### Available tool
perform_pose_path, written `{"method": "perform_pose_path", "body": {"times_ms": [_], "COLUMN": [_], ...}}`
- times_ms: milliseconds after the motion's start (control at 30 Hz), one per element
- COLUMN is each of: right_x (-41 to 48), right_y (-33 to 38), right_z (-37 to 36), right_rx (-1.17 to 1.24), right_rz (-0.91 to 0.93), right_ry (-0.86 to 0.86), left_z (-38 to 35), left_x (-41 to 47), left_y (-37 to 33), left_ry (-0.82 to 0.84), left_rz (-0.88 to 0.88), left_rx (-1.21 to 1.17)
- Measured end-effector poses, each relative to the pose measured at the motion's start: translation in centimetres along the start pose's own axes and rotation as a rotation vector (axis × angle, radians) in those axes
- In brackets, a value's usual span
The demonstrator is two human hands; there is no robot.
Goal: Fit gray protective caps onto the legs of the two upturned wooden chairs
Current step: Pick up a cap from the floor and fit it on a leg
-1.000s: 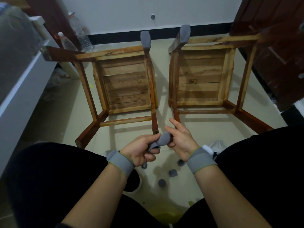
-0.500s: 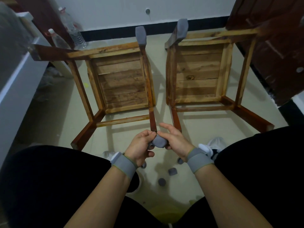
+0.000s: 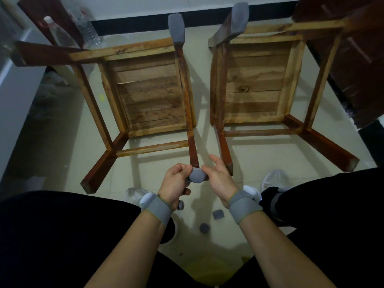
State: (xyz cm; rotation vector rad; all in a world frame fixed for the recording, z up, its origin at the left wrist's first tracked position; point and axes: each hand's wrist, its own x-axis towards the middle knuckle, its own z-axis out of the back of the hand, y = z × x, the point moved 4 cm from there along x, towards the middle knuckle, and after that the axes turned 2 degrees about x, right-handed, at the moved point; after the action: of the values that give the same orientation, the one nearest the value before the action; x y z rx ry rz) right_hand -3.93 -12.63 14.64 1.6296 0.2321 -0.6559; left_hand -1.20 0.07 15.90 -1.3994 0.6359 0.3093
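Cap (image 3: 197, 176) sat at the tip of the chair leg (image 3: 193, 148); left hand (image 3: 174, 183) and right hand (image 3: 221, 180) each pinched its rim, likely stretching it over the wood.

Single head-worn wide-angle view, facing forward and down; left hand (image 3: 174, 181), right hand (image 3: 221, 181) close; upturned chairs (image 3: 145, 96) just beyond.

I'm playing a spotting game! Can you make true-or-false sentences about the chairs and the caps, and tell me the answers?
1. The left hand and right hand hold a gray cap by a leg of the left chair. True.
2. Every chair leg wears a cap. False: several are bare; one fitted cap shows on the left chair, a second fitted cap on the right chair.
3. Spare caps lie on the floor. True.
4. The chairs stand upright. False: both are upside down.
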Motion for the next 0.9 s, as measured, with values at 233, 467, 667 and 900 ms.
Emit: {"method": "perform_pose_path", "body": {"times_ms": [233,467,667,900], "right_x": [1.5,1.3,1.1,2.9], "right_y": [-0.8,-0.5,0.3,-0.4], "right_z": [-0.9,-1.6,-2.2,-1.4], "right_rx": [-0.090,-0.090,-0.079,-0.126], "right_rz": [-0.141,-0.104,0.124,0.197], "right_ry": [0.067,0.124,0.066,0.026], "left_z": [1.2,2.3,2.9,2.4], "left_x": [1.1,1.1,2.0,3.9], "left_y": [1.1,1.2,0.8,0.7], "left_ry": [0.022,-0.008,-0.029,-0.038], "left_rz": [0.025,-0.006,-0.068,-0.101], "left_rx": [0.000,-0.038,0.011,0.064]}}
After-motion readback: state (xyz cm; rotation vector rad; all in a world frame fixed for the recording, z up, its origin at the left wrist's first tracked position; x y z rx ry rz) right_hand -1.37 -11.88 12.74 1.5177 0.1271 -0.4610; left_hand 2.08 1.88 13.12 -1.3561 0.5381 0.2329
